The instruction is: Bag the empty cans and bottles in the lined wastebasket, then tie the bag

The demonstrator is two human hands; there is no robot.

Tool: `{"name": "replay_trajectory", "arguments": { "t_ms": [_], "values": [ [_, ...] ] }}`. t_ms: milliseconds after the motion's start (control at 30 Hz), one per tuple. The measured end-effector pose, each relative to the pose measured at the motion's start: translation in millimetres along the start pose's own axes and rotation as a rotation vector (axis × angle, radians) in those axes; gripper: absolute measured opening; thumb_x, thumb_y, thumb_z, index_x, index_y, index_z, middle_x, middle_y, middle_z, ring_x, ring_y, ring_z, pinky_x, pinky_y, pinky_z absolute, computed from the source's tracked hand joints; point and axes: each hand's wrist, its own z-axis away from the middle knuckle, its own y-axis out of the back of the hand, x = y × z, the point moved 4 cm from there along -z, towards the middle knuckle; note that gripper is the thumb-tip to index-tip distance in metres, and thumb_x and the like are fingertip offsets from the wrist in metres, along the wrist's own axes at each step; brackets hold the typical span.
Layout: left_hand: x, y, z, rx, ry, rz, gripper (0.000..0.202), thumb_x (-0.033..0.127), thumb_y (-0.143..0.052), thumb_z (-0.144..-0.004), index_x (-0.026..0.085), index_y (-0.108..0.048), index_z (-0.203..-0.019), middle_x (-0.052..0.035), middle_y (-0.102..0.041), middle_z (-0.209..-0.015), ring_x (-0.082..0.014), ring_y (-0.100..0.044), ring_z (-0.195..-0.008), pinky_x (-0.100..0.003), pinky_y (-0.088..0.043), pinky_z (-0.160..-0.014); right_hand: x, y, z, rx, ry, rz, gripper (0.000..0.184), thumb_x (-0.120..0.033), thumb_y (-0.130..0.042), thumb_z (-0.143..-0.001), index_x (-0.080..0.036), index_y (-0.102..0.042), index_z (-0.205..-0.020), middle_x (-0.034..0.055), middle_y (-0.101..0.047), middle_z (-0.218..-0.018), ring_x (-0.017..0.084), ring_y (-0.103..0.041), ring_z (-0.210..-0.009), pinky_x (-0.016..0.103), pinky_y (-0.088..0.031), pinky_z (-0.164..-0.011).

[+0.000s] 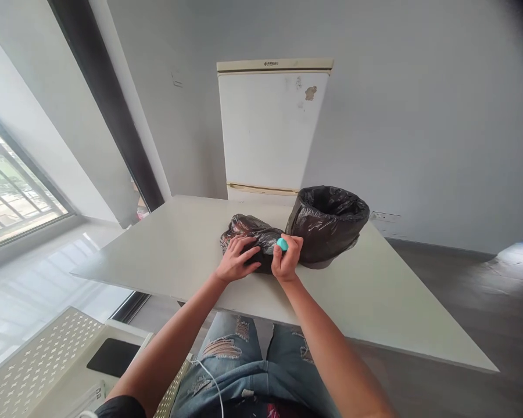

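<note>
A crumpled black plastic bag [249, 230] lies on the white table [165, 249] just in front of me. My left hand [236, 260] rests on the bag with its fingers spread and pressing on the plastic. My right hand [287, 257] is closed in a pinch on a small turquoise object [282, 244] at the bag's right end. Right behind my right hand stands a small bin lined with a black bag [326, 223], its mouth open towards me.
A white fridge [268, 128] stands against the grey wall behind the table. A window [9, 191] is at the left. A perforated white rack [39, 360] with a dark rectangle on it is at the lower left. My knees in ripped jeans [244, 360] are under the table's near edge.
</note>
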Motion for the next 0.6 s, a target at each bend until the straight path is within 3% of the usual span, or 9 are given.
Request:
{"name": "replay_trajectory", "arguments": {
  "t_ms": [67,200,300,400,500,600],
  "values": [
    [3.0,-5.4,-0.3,-0.03,-0.01,-0.025,0.03,0.036,-0.065,-0.101,0.032,-0.072,-0.129,-0.0135,-0.069,-0.132,-0.031,-0.061,-0.124,-0.054,-0.047,-0.11,-3.6,-1.2,0.6,-0.039,0.074,-0.038,0.041,-0.03,-0.049,-0.104,-0.019,-0.048,-0.143,0.0141,-0.057,-0.108,0.028,-0.057,-0.094,0.045,-0.053,-0.08],
    [-8.2,-5.6,2.0,0.014,0.113,-0.05,0.04,0.024,-0.044,-0.108,0.033,-0.073,-0.135,-0.0111,-0.074,-0.118,-0.0268,-0.064,-0.107,-0.048,-0.05,-0.098,-9.8,-7.0,5.7,-0.161,0.198,-0.058,0.047,-0.028,-0.054,-0.1,-0.021,-0.045,-0.146,0.0119,-0.057,-0.104,0.026,-0.057,-0.09,0.043,-0.052,-0.079],
    [-19.8,-5.4,5.3,0.043,0.195,-0.08,0.042,0.026,-0.043,-0.109,0.034,-0.074,-0.137,-0.0105,-0.075,-0.12,-0.0279,-0.064,-0.105,-0.048,-0.047,-0.094,-13.2,-9.9,9.8,-0.184,0.265,-0.088,0.048,-0.031,-0.052,-0.101,-0.023,-0.044,-0.148,0.0115,-0.057,-0.104,0.026,-0.057,-0.09,0.044,-0.05,-0.081],
    [-23.5,-6.3,5.8,0.025,0.23,-0.098,0.043,0.027,-0.044,-0.108,0.033,-0.072,-0.14,-0.011,-0.075,-0.119,-0.029,-0.062,-0.103,-0.049,-0.045,-0.093,-17.0,-8.0,9.3,-0.128,0.314,-0.156,0.047,-0.031,-0.047,-0.105,-0.024,-0.046,-0.151,0.0128,-0.057,-0.108,0.027,-0.056,-0.093,0.046,-0.049,-0.083],
    [-16.1,-4.1,4.0,-0.055,0.203,-0.07,0.045,0.031,-0.041,-0.109,0.031,-0.068,-0.144,-0.0129,-0.071,-0.125,-0.03,-0.061,-0.109,-0.051,-0.045,-0.098,-17.3,-5.3,5.7,-0.098,0.282,-0.128,0.047,-0.027,-0.04,-0.106,-0.023,-0.044,-0.153,0.0149,-0.057,-0.113,0.027,-0.056,-0.095,0.046,-0.05,-0.083],
    [-4.0,5.2,1.8,-0.044,0.156,0.021,0.048,0.045,-0.041,-0.108,0.026,-0.067,-0.145,-0.0164,-0.064,-0.133,-0.0325,-0.059,-0.123,-0.053,-0.044,-0.108,-14.4,-4.1,4.3,-0.114,0.215,-0.088,0.048,-0.026,-0.037,-0.106,-0.024,-0.043,-0.153,0.0157,-0.058,-0.115,0.028,-0.058,-0.096,0.047,-0.051,-0.084]
  ]
}}
